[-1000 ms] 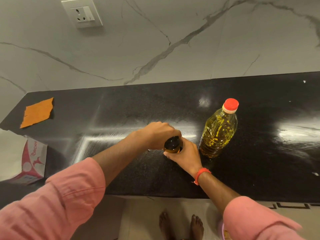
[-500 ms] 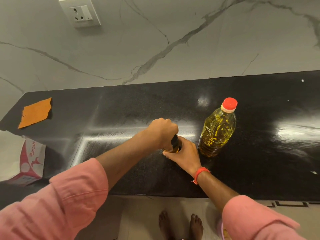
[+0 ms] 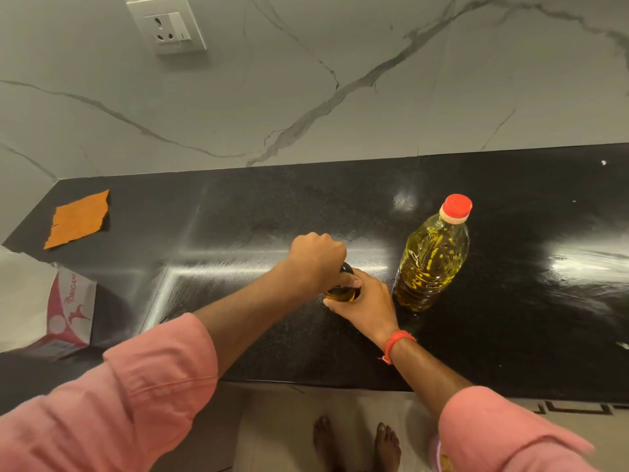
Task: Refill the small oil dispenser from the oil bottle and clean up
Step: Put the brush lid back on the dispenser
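Both hands (image 3: 340, 281) round oil-filled dispenser (image 3: 342, 291)

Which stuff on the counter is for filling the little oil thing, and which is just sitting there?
For the job:
small oil dispenser, gripped by the left hand and right hand
oil bottle, red cap on
orange cloth, likely for wiping up

Just lying about:
white and red box
wall socket
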`<state>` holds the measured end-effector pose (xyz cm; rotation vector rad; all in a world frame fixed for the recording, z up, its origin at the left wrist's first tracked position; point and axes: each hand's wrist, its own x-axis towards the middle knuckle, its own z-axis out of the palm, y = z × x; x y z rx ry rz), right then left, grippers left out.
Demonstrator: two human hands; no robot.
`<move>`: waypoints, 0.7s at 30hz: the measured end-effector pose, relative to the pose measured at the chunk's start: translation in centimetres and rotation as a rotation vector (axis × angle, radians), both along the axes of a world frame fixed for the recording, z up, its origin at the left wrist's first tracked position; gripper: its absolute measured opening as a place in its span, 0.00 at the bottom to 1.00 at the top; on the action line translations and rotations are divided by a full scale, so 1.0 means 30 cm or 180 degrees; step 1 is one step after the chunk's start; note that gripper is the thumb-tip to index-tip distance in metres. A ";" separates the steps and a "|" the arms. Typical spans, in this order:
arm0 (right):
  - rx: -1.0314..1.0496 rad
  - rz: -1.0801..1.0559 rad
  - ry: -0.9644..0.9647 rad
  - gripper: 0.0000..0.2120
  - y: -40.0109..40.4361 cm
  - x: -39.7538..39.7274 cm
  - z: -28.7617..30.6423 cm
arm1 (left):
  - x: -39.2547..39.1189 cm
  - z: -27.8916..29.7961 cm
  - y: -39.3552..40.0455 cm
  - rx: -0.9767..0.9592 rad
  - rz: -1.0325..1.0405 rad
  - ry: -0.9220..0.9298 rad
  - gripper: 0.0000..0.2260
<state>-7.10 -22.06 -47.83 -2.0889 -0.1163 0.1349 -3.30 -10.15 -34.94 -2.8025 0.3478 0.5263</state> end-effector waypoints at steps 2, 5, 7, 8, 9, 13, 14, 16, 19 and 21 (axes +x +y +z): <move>0.0004 -0.0002 0.0014 0.20 0.002 0.002 0.000 | 0.003 -0.003 -0.005 0.0023 -0.0082 0.0090 0.25; -0.0028 -0.0047 0.0035 0.22 0.003 0.005 -0.007 | 0.010 0.001 0.000 -0.0045 -0.0560 0.0160 0.12; -0.0074 -0.0089 0.0031 0.23 0.005 0.006 -0.012 | 0.018 -0.015 0.011 -0.0144 -0.0940 0.0251 0.07; -0.0081 -0.0111 0.0032 0.23 0.005 0.006 -0.011 | 0.021 -0.026 0.017 -0.0204 -0.0995 0.0343 0.10; -0.0091 -0.0122 0.0041 0.24 0.005 0.006 -0.009 | 0.020 -0.030 0.020 -0.0269 -0.0948 0.0448 0.17; -0.0058 -0.0036 0.0000 0.22 0.004 0.004 -0.005 | -0.003 -0.006 0.004 -0.0187 -0.0107 0.0317 0.31; -0.0045 -0.0025 -0.0020 0.21 0.003 0.004 -0.008 | -0.007 -0.003 -0.006 -0.0147 0.0047 0.0153 0.28; -0.0045 0.0015 -0.0067 0.20 0.003 0.003 -0.011 | -0.013 -0.005 -0.023 -0.0063 0.0157 -0.0005 0.29; -0.0047 0.0003 -0.0008 0.18 0.002 0.004 -0.006 | -0.015 -0.022 -0.034 0.0017 0.0082 -0.0081 0.27; -0.0019 -0.0011 0.0009 0.18 -0.001 0.005 -0.004 | -0.010 -0.013 -0.028 -0.0028 -0.0012 -0.0028 0.25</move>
